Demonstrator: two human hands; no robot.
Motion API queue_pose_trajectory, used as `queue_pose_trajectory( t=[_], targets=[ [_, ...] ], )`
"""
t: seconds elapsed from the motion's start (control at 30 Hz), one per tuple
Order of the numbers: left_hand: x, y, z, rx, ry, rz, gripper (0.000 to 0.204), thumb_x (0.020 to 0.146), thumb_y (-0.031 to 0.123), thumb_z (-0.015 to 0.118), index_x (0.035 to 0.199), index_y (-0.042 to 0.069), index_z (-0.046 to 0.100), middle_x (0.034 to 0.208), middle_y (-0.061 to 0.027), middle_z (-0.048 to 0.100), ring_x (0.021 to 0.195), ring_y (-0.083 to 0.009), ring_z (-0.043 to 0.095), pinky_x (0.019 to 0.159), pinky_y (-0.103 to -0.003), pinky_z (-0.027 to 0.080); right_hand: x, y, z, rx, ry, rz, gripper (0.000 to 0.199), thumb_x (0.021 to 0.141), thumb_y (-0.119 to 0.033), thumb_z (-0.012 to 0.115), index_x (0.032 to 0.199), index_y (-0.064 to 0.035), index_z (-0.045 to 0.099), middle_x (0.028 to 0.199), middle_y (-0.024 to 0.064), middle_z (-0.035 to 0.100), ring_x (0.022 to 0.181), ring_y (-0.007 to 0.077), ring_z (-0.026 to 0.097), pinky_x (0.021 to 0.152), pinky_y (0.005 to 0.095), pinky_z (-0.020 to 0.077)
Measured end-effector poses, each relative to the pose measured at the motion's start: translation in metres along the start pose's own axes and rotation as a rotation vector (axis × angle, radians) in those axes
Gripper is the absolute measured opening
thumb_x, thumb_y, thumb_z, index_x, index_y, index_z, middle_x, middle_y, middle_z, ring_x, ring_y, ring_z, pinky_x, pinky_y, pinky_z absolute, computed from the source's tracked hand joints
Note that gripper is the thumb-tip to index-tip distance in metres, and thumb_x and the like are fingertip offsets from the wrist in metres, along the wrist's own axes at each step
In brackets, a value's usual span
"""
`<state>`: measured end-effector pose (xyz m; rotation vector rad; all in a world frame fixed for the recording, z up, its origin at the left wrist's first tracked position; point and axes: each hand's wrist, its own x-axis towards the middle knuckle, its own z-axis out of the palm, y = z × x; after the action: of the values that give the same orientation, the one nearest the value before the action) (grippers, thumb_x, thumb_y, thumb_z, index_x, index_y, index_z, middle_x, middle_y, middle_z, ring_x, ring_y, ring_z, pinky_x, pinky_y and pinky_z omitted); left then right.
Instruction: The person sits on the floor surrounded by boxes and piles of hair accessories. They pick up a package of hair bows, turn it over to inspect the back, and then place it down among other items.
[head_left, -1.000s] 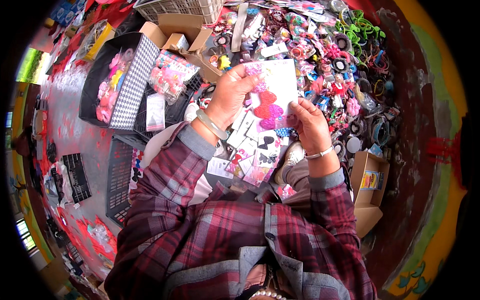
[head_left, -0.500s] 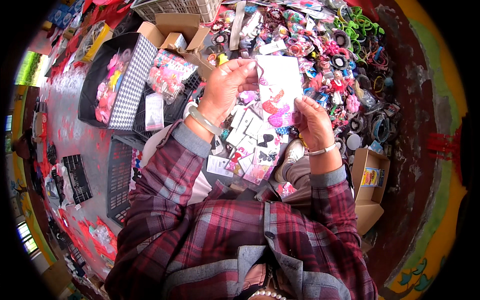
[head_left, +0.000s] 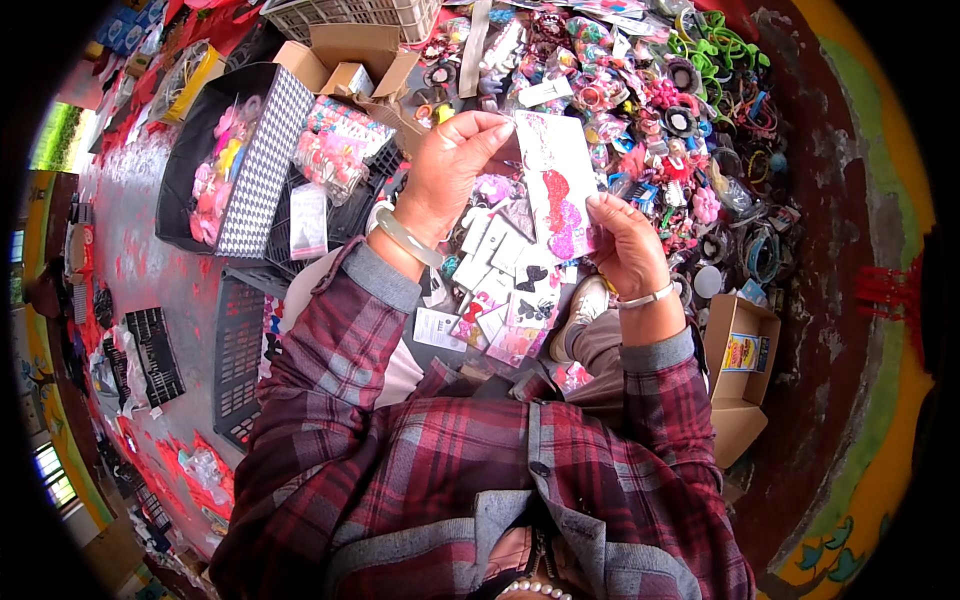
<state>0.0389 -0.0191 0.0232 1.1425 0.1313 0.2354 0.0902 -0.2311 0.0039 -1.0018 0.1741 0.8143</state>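
Observation:
A white card (head_left: 562, 145) bearing glittery red and purple bow-shaped pieces (head_left: 556, 200) is held up in front of me, tilted a little. My left hand (head_left: 445, 172) pinches its upper left corner between thumb and fingers. Lower down, the thumb and fingers of my right hand (head_left: 632, 245) grip its right edge. Just below the card lies a heap of small white cards (head_left: 492, 248), some with black bows (head_left: 532, 277) on them. Near my left forearm rests a flat white card with print (head_left: 440, 328).
A large pile of hair accessories (head_left: 665, 130) spreads beyond my hands, with green hair bands (head_left: 715, 45) at its far right. To the left stand a black-and-white patterned box (head_left: 268, 165) and a dark plastic crate (head_left: 238, 350). An open cardboard box (head_left: 738, 415) sits at right.
The card has turned and tilted between my hands, so its red and purple pieces now face me more fully. Both hands keep their grip and have barely moved.

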Motion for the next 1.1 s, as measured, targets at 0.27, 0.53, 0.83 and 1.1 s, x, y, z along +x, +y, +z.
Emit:
queue_pose_trajectory(
  t=[0.27, 0.53, 0.83, 1.1],
  targets=[
    [0.001, -0.001, -0.001, 0.105, -0.015, 0.076, 0.013, 0.087, 0.011, 0.053, 0.094, 0.001, 0.059, 0.083, -0.0035, 0.061, 0.074, -0.011, 0.06, 0.068, -0.024, 0.05, 0.005, 0.004, -0.01, -0.022, -0.053, -0.004, 0.01, 0.085, -0.008, 0.054, 0.092, -0.0021, 0.058, 0.078, 0.0021, 0.062, 0.062, 0.0089, 0.058, 0.056, 0.0215, 0.0483],
    [0.001, -0.007, -0.005, 0.347, -0.066, 0.186, 0.012, 0.089, 0.009, 0.049, 0.095, 0.0, 0.055, 0.083, -0.0022, 0.06, 0.075, -0.0078, 0.057, 0.072, -0.022, 0.047, 0.0, -0.003, 0.0, 0.055, -0.17, 0.131, 0.023, 0.086, -0.013, 0.052, 0.107, -0.0036, 0.054, 0.087, 0.0023, 0.062, 0.066, 0.0101, 0.06, 0.059, 0.0229, 0.0488],
    [0.0, -0.02, 0.006, 0.444, 0.018, -0.021, 0.012, 0.087, 0.009, 0.053, 0.089, -0.001, 0.057, 0.079, -0.0039, 0.061, 0.07, -0.0076, 0.058, 0.06, -0.022, 0.05, 0.0, 0.004, 0.018, -1.059, 0.098, -0.685, 0.069, 0.075, -0.032, 0.068, 0.125, 0.0042, 0.038, 0.123, 0.0214, 0.047, 0.117, 0.0295, 0.044, 0.098, 0.0344, 0.0326],
    [0.002, -0.034, 0.018, 0.816, -0.15, 0.189, 0.01, 0.085, 0.006, 0.051, 0.088, -0.002, 0.056, 0.077, -0.0069, 0.063, 0.07, -0.0103, 0.061, 0.06, -0.024, 0.049, 0.004, 0.016, 0.033, -1.426, 0.127, -0.551, 0.055, 0.075, -0.011, 0.057, 0.126, -0.0022, 0.039, 0.103, 0.0236, 0.057, 0.092, 0.0379, 0.057, 0.078, 0.0411, 0.0453]
  ],
)
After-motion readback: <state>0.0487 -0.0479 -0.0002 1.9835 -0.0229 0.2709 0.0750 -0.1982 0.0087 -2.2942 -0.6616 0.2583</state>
